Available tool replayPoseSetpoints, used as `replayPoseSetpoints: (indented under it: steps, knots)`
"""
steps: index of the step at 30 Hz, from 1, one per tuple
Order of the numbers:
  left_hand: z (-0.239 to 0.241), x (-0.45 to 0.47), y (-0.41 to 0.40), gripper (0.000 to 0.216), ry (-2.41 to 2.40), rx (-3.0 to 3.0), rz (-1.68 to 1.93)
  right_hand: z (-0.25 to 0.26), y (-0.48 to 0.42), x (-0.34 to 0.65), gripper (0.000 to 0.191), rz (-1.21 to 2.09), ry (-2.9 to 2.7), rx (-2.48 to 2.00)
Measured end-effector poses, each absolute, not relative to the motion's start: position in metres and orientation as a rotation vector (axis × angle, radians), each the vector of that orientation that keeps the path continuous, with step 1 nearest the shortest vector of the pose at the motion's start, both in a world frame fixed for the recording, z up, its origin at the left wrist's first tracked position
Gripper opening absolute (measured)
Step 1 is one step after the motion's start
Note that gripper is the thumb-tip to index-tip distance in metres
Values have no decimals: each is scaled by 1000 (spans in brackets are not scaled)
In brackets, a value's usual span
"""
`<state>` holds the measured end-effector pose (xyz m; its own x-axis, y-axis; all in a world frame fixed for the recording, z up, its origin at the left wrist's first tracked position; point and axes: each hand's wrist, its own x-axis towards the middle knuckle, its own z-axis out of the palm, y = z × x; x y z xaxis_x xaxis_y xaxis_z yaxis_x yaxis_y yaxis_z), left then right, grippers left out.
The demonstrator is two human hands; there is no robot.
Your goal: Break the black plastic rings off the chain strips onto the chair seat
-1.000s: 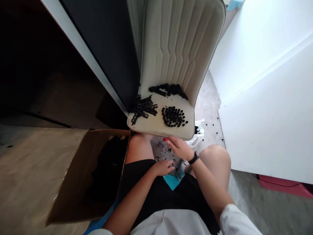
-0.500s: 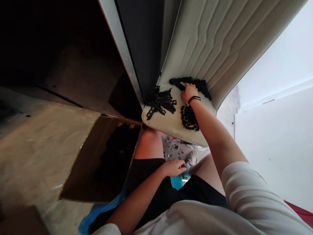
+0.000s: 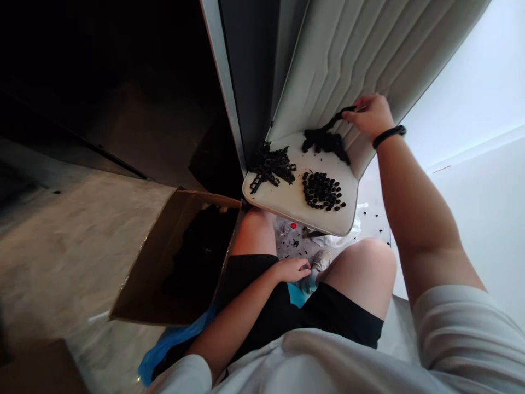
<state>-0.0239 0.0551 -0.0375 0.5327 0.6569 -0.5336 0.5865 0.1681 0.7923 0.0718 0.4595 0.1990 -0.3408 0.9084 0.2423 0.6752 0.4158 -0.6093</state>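
My right hand (image 3: 371, 116) pinches one end of a black strip (image 3: 338, 116) that looks like rubber, raised above the seat. Its lower end runs down into a dark pile of similar strips (image 3: 326, 143) at the back of a cream padded chair (image 3: 283, 207). Toward the seat's front lies a cluster of small round black pieces (image 3: 322, 190). A tangle of black strips with holes in them (image 3: 272, 167) sits at the seat's left. My left hand (image 3: 292, 270) rests on my thigh, fingers loosely extended and holding nothing.
A cardboard box (image 3: 141, 284) with dark contents stands left of my legs, beside blue plastic (image 3: 164, 350). A dark panel (image 3: 256, 71) rises along the chair's left side. Black scraps and a white plastic bag (image 3: 350, 232) lie on the floor below the seat.
My right hand has risen from the pile toward the right, drawing a black strip up with it. The round pieces now show fully. My left hand stays on my thigh.
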Motion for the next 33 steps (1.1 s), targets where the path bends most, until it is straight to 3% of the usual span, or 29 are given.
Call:
replayPoseSetpoints:
  steps: [2,7,10,13,15,18,19,22,27,30,33]
  knots:
    - [-40,-22,54,38,1138,1511,72,235,443,86,33,651,-1932,-1272]
    - [-48,-17,52,38,1186,1545,41,306,390,119,25,1274,-1408,-847]
    - [-51,-15,51,38,1201,1572,21,334,359,142,44,1222,-1280,-715]
    - [-55,-13,48,37,1194,1587,45,349,319,168,48,1211,-1293,-681]
    - [-59,-11,47,36,1188,1576,132,354,286,186,39,1322,-1393,-626]
    - [-58,-9,46,38,1158,1508,405,356,235,207,9,1381,-1555,-539]
    - [-54,-9,47,41,1131,1493,523,356,220,212,10,1375,-1605,-540]
    - [-23,-10,58,57,977,1511,899,354,185,220,30,1332,-1735,-583]
    - [82,-4,91,76,616,1444,1406,346,149,212,52,1345,-1741,-556]
    - [133,8,102,85,390,1345,1371,338,134,200,53,1512,-1622,-513]
    - [153,23,95,93,284,1259,1123,323,124,189,49,1689,-1482,-371]
